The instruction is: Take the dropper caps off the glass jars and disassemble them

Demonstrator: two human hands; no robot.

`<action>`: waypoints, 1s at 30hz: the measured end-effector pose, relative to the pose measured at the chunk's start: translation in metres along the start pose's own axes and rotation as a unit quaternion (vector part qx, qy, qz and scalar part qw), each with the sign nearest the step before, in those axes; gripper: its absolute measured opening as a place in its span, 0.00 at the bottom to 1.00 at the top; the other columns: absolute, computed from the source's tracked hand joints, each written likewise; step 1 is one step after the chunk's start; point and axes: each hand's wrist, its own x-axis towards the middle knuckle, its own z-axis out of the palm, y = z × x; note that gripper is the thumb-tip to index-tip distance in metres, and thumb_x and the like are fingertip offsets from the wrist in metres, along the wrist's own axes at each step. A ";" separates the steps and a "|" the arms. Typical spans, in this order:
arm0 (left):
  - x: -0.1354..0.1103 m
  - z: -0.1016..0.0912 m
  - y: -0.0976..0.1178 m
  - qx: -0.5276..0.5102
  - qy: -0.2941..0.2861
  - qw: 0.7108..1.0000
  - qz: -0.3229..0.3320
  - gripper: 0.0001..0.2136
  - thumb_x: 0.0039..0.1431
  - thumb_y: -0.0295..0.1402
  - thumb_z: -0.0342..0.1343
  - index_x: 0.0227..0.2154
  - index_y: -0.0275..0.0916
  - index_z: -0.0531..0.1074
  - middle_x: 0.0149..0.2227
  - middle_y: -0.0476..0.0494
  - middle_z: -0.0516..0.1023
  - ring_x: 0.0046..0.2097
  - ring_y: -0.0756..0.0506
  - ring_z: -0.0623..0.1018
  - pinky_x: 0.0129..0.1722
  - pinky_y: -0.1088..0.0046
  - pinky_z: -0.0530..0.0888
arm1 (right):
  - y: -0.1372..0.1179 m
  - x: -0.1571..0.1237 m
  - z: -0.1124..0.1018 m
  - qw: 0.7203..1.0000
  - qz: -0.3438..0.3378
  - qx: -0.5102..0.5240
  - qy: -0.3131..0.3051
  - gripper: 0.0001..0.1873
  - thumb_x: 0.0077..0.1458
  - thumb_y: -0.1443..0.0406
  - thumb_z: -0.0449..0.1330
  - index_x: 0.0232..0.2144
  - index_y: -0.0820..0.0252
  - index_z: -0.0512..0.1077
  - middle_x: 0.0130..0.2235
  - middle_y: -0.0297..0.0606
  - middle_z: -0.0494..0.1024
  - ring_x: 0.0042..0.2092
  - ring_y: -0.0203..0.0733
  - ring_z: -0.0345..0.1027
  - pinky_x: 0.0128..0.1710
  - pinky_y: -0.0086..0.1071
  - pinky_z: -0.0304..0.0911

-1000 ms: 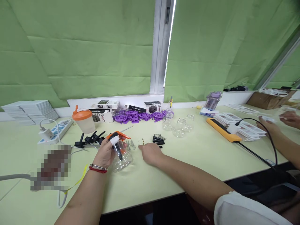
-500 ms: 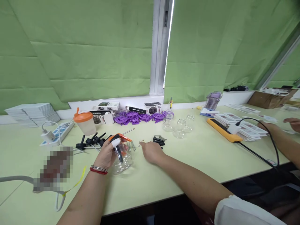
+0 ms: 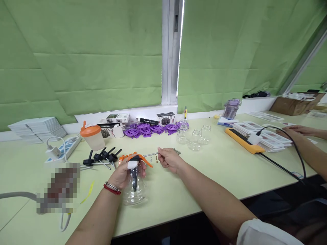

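Observation:
My left hand (image 3: 125,175) is closed round the neck of a clear spray bottle (image 3: 135,197), with a black head and tube and an orange lever (image 3: 146,160). White wrapping covers part of that hand. The bottle stands nearly upright at the table's front. To its right, my right hand (image 3: 170,159) is closed on a thin metal rod (image 3: 151,154), which points left toward the orange lever. Tiny brass-coloured parts (image 3: 156,159) lie just left of my right fingers. Springs (image 3: 176,151) show behind that hand.
Black nozzle parts with tubes (image 3: 102,156) lie left of the bottle. Behind are an orange-lidded cup (image 3: 92,136), purple plastic parts (image 3: 144,129) and clear bottles (image 3: 194,144). At right are an orange power strip (image 3: 242,141), stacked cards (image 3: 270,137) and another person's hands (image 3: 293,131).
My right hand has left the tiny parts and now grips the metal rod, a little higher and to the right. The bottle has moved slightly toward me and become more upright.

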 end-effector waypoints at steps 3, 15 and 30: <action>0.001 0.001 0.001 -0.032 0.022 0.999 -0.036 0.10 0.48 0.36 0.60 0.31 0.36 0.73 0.29 0.38 0.79 0.27 0.41 0.78 0.27 0.65 0.74 | 0.002 0.000 -0.001 0.995 -0.085 -0.046 0.030 0.18 0.49 0.54 0.62 0.21 0.62 0.65 0.15 0.26 0.62 0.17 0.26 0.47 0.18 0.25 0.41; 0.002 0.002 0.002 -0.050 0.071 0.994 -0.063 0.11 0.45 0.37 0.61 0.28 0.34 0.75 0.28 0.37 0.79 0.26 0.41 0.78 0.27 0.66 0.74 | 0.003 0.004 -0.011 0.995 -0.096 -0.027 0.016 0.13 0.46 0.59 0.65 0.26 0.62 0.68 0.20 0.28 0.69 0.19 0.27 0.56 0.17 0.24 0.49; 0.002 -0.002 0.002 -0.050 0.063 0.994 -0.068 0.11 0.47 0.37 0.60 0.30 0.33 0.75 0.29 0.37 0.79 0.27 0.42 0.78 0.27 0.67 0.74 | 0.004 0.006 -0.012 0.997 -0.072 -0.006 -0.004 0.17 0.48 0.55 0.64 0.24 0.63 0.66 0.19 0.29 0.69 0.17 0.26 0.55 0.15 0.24 0.46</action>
